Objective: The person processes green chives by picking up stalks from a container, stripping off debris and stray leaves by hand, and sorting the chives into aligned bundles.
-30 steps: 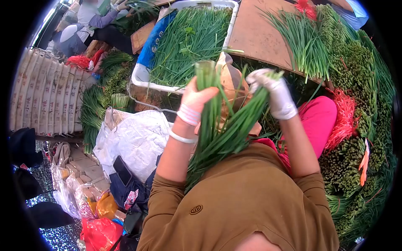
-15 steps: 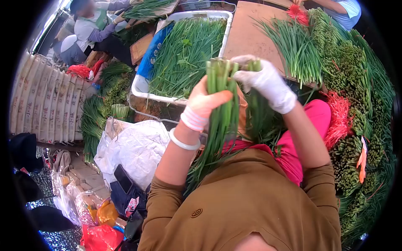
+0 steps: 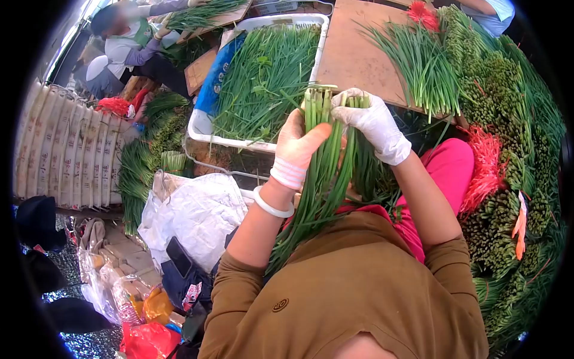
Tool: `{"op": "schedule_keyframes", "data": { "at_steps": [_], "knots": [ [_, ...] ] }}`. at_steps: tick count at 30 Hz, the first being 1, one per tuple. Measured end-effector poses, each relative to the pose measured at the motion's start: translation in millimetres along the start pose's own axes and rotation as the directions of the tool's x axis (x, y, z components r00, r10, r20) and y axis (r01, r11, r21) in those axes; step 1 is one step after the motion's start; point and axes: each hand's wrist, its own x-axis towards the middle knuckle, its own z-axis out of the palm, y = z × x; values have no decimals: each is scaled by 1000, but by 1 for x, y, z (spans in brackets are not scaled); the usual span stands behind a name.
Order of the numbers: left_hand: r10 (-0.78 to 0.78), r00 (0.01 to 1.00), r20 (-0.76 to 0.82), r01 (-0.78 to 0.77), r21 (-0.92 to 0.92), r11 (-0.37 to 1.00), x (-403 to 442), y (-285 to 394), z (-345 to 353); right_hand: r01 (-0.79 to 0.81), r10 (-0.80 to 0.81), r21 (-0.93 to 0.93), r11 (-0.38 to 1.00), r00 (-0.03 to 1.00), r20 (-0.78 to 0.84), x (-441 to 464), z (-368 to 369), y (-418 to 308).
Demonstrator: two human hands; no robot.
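Note:
My left hand (image 3: 297, 145), with bands at the wrist, is closed round a bundle of green stalks (image 3: 326, 157), thumb across the front and cut ends up. Beside it my right hand (image 3: 376, 124), in a white glove, grips a smaller bunch of stalks (image 3: 363, 149) near its cut ends. The two bunches nearly touch at the top, and their leaves hang down towards my lap. Beyond my hands is a white crate (image 3: 239, 142) full of loose green leaves. To its right a board (image 3: 353, 54) carries a spread pile of stalks (image 3: 418, 66).
Stacked green bundles (image 3: 508, 131) line the right side, with red ties (image 3: 483, 167) beside my knee. White sacking (image 3: 203, 209) and a phone (image 3: 179, 257) lie at the left. Plastic bags (image 3: 149, 340) are at the lower left. Another person (image 3: 128, 48) works at the upper left.
My right hand has come in towards my left hand, bringing its stalks upright beside the other bundle. The bundle in my left hand now stands more upright too.

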Motion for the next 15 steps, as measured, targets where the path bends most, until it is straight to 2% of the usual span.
{"op": "schedule_keyframes", "data": {
  "at_steps": [1, 2, 3, 6, 7, 11, 14, 15],
  "knots": [
    [-50, 999, -8, 50, -68, 996, 0, 4, 0, -15, 15, -33, 999, 1000, -6, 1, -3, 1],
    [-100, 995, -15, 97, -137, 986, 0, 6, 0, -2, 2, 11, 1000, 1000, -27, 0, -2, 1],
    [-85, 996, -8, 83, -173, 981, -1, 3, -2, 12, -9, 54, 998, 999, -49, -2, 0, 1],
    [30, 1000, -5, -30, 32, 999, 2, -10, -1, 78, -72, 117, 990, 996, -57, -1, 9, 6],
    [78, 997, -26, -77, 43, 996, 2, -17, 4, 104, -98, 128, 986, 994, -49, -1, 11, 7],
    [-50, 998, -46, 45, -101, 994, 9, -25, -15, -28, 37, 93, 995, 995, -90, -1, 2, 7],
    [-104, 975, -195, 68, -184, 981, 8, -23, -26, -55, 69, 133, 990, 993, -97, 0, -10, 14],
    [-104, 964, -246, 72, -139, 988, 7, -15, -25, -50, 61, 147, 988, 996, -71, -1, -15, 11]
  ]
}}
